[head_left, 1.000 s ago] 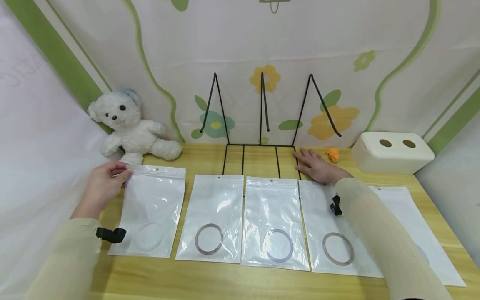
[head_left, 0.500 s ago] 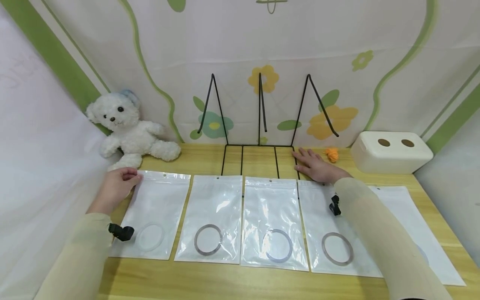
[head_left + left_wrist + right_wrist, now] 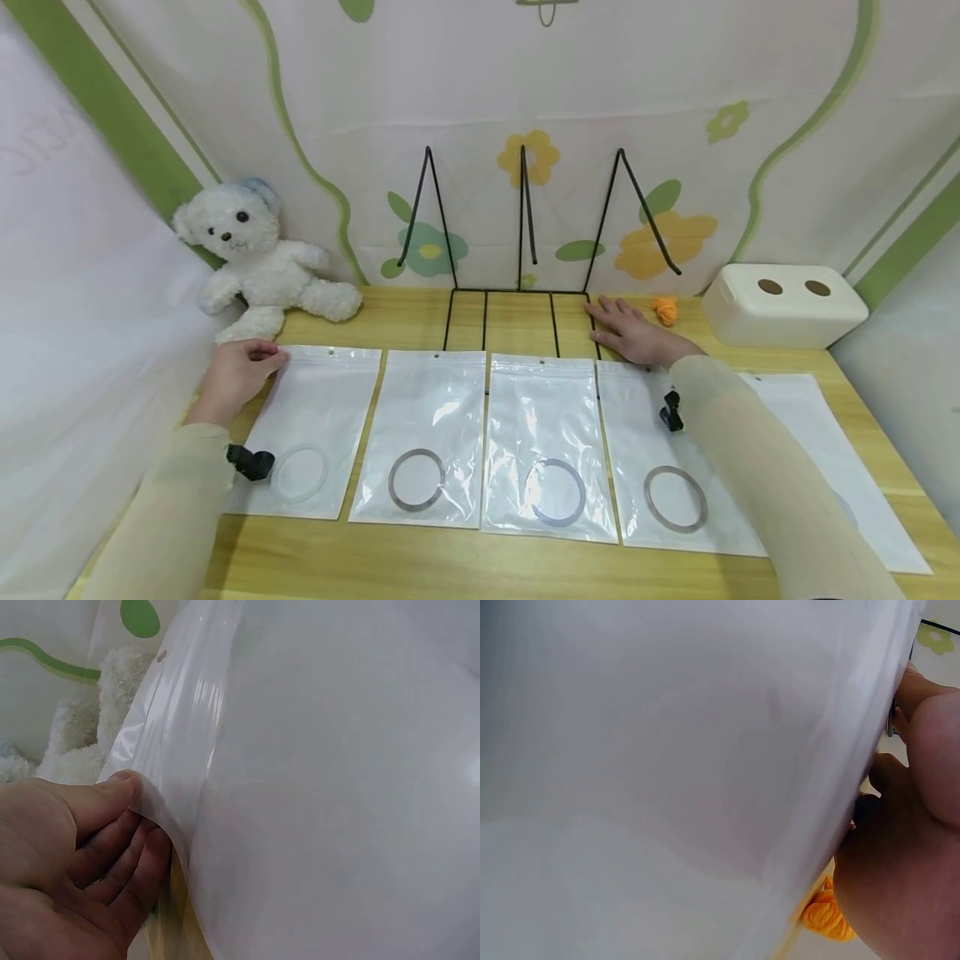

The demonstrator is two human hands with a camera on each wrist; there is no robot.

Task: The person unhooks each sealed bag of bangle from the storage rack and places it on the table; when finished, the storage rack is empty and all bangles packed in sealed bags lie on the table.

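Observation:
Several white zip bags lie in a row on the wooden table, each with a ring shape showing through near its bottom. At the far left, my left hand pinches the upper left corner of the leftmost zip bag; the left wrist view shows the thumb over the bag's corner. My right hand rests palm down at the right edge of the black wire rack, fingers spread, just above the fourth zip bag. The right forearm hides part of that bag and of the rightmost zip bag.
A white teddy bear sits at the back left. The rack's bent prongs stand up before the flowered curtain. An orange yarn ball and a cream box with two holes are at the back right.
My left hand has moved right and slightly down with the leftmost bag's corner, so the bag's top now sits nearer the second bag. The right hand has stayed in place.

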